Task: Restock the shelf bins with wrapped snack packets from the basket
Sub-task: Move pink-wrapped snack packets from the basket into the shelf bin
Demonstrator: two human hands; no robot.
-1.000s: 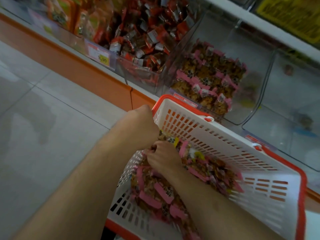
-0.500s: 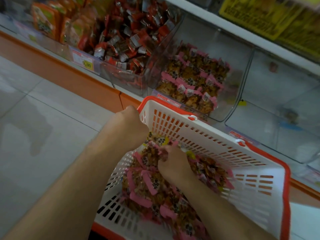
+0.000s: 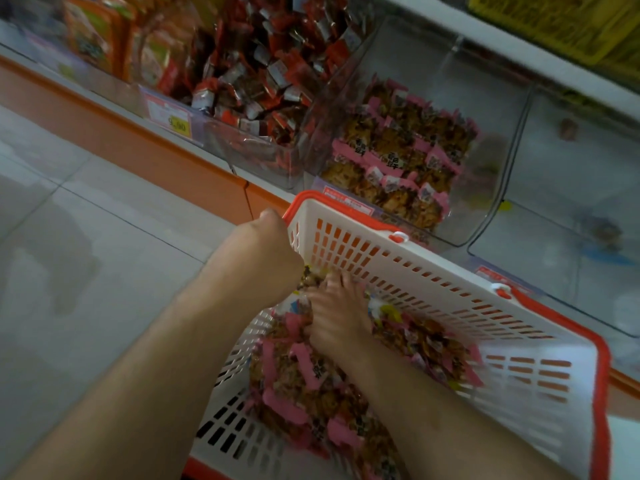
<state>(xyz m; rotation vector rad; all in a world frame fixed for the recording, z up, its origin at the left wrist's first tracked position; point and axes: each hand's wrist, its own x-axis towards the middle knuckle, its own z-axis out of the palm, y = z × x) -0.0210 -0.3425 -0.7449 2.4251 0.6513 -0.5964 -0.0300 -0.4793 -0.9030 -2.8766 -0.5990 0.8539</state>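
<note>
The grip of the left hand is closed round the corner of the basket, at its orange rim, so that the basket is held tilted towards the shelf; the grip of the right hand is narrow, the fingers curled down into the heap of pink-wrapped snack packets at the upper end of the basket, and some packets appear to be gathered under them, though how many are actually held cannot be told, since the palm side is hidden; the packets are still heaped in the basket, most of them lying along its lower left wall; matching packets are already stacked in the clear middle bin just beyond the basket's far rim; the bin to its left is filled with red-wrapped sweets, and the bin to the right is seen to be nearly bare; the step in hand is judged to be the scooping of a fresh handful, with the restocking partly done; for the next move the handful would need to be lifted clear over the raised rim and carried forward into the middle bin, the basket being kept steady so that nothing is spilled onto the floor.
</note>
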